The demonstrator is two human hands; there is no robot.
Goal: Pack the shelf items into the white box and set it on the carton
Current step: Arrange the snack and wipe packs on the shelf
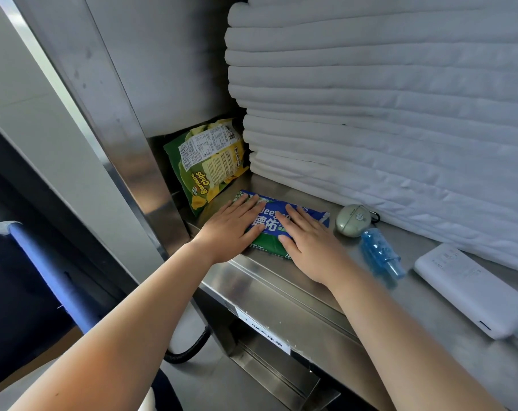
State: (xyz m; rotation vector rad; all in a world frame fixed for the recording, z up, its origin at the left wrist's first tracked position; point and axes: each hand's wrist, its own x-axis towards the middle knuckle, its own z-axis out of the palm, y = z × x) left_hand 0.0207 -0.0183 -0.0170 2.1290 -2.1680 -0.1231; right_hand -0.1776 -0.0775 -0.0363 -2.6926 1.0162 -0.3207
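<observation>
While fingers lie straight, the left hand [231,229] and right hand [308,247] rest flat on the wipes pack [268,224]. Behind that pack leans a chips bag [210,164].

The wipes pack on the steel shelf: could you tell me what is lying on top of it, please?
Both hands lie flat on the wipes pack: left hand, right hand. They cover much of its label.
</observation>
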